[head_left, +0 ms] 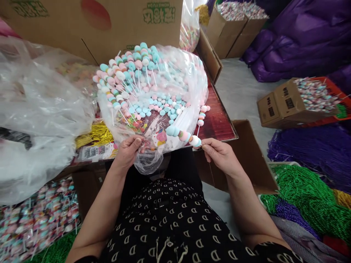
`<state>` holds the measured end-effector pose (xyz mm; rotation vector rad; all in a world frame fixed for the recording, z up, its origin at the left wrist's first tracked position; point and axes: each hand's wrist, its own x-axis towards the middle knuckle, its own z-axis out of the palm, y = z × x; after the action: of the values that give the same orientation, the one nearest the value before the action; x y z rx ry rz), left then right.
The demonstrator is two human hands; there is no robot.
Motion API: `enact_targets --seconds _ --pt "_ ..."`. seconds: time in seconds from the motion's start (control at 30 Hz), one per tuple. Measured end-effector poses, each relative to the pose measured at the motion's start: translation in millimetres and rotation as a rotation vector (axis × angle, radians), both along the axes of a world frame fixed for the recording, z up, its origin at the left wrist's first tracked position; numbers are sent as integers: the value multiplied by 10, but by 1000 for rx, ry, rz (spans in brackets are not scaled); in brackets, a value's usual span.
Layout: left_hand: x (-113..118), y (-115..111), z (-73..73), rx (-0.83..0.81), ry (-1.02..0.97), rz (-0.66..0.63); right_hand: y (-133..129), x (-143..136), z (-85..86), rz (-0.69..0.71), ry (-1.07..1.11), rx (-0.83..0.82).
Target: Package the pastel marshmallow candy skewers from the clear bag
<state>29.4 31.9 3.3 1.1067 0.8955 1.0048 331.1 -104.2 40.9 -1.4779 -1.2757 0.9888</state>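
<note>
My right hand [219, 155] pinches the stick end of a candy skewer [183, 136], whose pastel pieces point left over the table's front edge. My left hand [128, 149] is closed on the edge of a small clear wrapper [148, 146] with a pink print. Beyond both hands lies a large clear bag [189, 73] holding loose blue, pink and white candies [164, 106]. Many finished skewers [131, 67] are heaped on its left and back side. Another skewer [201, 116] rests at the bag's right, on the red table [219, 120].
A cardboard box [123, 25] stands behind the bag. Clear plastic [41, 98] and gold ties [95, 134] lie at left. An open box [246, 153] is beside my right arm. Filled boxes [285, 104], purple bags [296, 44] and green beads [309, 186] are on the right.
</note>
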Motion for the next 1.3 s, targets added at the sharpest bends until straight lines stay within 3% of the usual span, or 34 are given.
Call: enact_targets --seconds 0.4,0.53,0.83,1.03,1.1,1.3 --pt "-87 28 -91 60 136 -90 -18 168 30 28 -189 5" --pt "-80 23 -34 56 164 -126 -17 216 15 46 -175 -4" --pt "-80 36 -2 94 199 -85 -41 263 -98 -77 23 -5" --pt "68 -117 272 356 534 6 -20 39 -168 -91 44 -18" --pt "179 -205 334 432 556 56 -5 -91 -205 -95 12 13" --pt "417 -326 305 444 548 26 -15 -412 -255 -59 -116 90"
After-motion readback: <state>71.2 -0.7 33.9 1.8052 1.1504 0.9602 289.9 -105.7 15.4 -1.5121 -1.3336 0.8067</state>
